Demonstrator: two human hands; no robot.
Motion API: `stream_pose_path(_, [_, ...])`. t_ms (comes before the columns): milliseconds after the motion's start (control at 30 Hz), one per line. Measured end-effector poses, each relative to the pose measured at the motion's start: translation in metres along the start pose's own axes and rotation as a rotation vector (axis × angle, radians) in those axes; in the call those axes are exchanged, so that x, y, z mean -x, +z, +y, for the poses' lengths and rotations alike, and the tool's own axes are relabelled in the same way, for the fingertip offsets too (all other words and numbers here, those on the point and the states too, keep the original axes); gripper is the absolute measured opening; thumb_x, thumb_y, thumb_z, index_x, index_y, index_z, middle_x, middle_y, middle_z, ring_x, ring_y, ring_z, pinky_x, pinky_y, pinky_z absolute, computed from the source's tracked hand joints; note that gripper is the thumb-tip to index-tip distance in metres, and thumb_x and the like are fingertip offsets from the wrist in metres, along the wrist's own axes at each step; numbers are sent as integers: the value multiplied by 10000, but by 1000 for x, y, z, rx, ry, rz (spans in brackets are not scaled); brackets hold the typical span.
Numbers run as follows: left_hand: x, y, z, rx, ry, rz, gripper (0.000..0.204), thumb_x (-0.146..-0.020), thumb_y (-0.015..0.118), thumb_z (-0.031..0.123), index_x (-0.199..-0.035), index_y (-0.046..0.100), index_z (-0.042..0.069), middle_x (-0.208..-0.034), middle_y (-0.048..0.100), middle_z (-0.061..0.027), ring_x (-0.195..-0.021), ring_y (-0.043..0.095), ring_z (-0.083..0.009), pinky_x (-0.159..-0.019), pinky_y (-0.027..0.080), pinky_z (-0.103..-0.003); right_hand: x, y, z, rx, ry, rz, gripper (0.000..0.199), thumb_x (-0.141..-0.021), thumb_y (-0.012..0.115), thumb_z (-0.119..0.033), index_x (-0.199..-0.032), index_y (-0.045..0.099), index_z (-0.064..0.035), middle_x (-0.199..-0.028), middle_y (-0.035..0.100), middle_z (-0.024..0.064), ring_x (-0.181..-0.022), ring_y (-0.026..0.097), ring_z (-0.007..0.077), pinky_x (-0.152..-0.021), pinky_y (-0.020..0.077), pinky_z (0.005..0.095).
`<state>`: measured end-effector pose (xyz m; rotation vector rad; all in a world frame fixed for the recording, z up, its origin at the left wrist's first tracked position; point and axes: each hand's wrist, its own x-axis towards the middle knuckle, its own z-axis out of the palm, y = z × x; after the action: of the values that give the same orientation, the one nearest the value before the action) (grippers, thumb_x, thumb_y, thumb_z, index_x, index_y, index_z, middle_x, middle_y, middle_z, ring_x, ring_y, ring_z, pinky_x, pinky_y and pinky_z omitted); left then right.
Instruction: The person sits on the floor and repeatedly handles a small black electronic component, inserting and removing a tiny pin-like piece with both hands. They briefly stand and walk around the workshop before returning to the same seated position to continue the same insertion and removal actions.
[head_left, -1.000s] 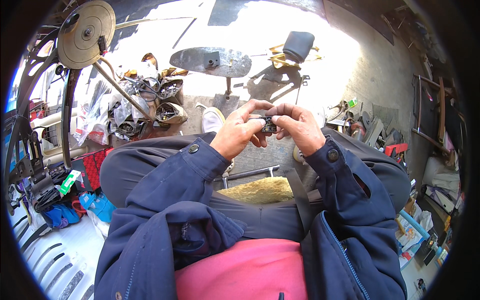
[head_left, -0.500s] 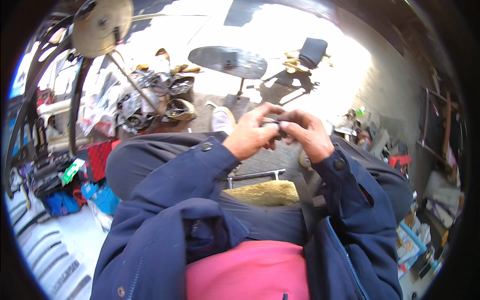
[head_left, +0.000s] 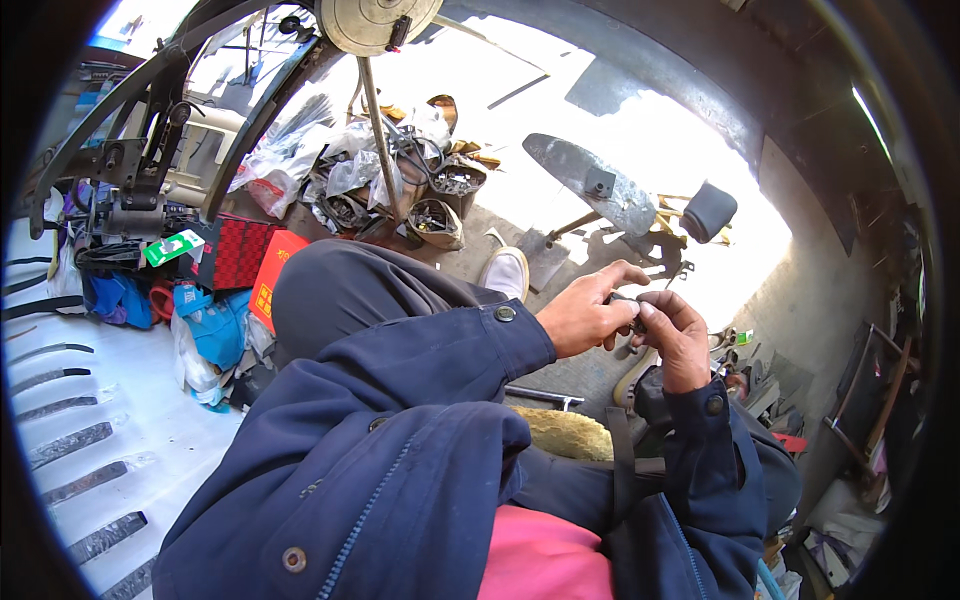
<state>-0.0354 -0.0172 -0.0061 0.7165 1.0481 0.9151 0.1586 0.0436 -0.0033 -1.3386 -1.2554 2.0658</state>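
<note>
My left hand (head_left: 590,313) and my right hand (head_left: 680,338) meet above my lap, fingers bent. Between their fingertips they pinch a small dark piece (head_left: 637,324). The fingers cover most of it, so its kind cannot be made out. Below the hands, a yellow foam pad (head_left: 562,433) lies between my legs beside a metal bar (head_left: 540,396). Beyond them stands a metal plate (head_left: 570,170) shaped like a shoe sole, mounted on a post.
At upper left stands a black-framed machine with a round wheel (head_left: 375,22). Sacks of small parts (head_left: 436,222) sit beside plastic bags. A red-and-black box (head_left: 240,255) adjoins a white surface (head_left: 180,465) with several dark strips. A black-cushioned seat (head_left: 708,212) stands farther off.
The view has swung to the left, so the surroundings and my hands appear farther right. Both hands keep pinching the small dark piece.
</note>
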Motion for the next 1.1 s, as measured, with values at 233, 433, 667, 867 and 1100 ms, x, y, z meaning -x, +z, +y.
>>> stream_pose_path(233, [3, -10, 2, 19, 77, -20, 514, -1045, 543, 327, -1452, 420, 39, -879, 654, -109, -719, 643, -144, -640, 515, -275, -14, 3, -26, -127, -191, 154, 171, -981, 692, -128, -1108, 684, -13, -933, 699, 37, -751, 634, 99, -658, 559, 257])
stream_pose_path(433, [7, -6, 1, -74, 18, -86, 417, -1002, 604, 244, -1355, 527, 36, -858, 644, -96, -693, 597, -135, -676, 498, -292, -35, 10, -35, -122, -312, 215, 186, -998, 679, -138, -1145, 682, -25, -941, 712, 62, -775, 656, 122, -659, 565, 262])
stream_pose_path(667, [10, -2, -5, -609, 166, -62, 425, -829, 602, 300, -1166, 683, 54, -927, 720, -231, -917, 696, -396, -826, 543, -468, -63, 5, -29, -13, -318, 248, 238, -1012, 663, -190, -1189, 670, -30, -981, 699, 70, -806, 652, 147, -659, 551, 277])
stream_pose_path(867, [14, 3, -5, -847, 310, -41, 403, -754, 634, 214, -1117, 686, 47, -907, 715, -242, -911, 695, -430, -802, 539, -498, -66, 9, -34, 7, -301, 258, 263, -1009, 672, -228, -1212, 652, -63, -1054, 677, 47, -886, 621, 109, -704, 501, 250])
stream_pose_path(1100, [10, 13, 0, -1001, 394, -31, 341, -641, 666, 139, -956, 726, 21, -858, 716, -239, -856, 712, -421, -758, 561, -495, -76, 9, -33, -21, -337, 184, 261, -992, 698, -217, -1206, 654, -75, -1063, 672, 41, -889, 615, 130, -745, 515, 274])
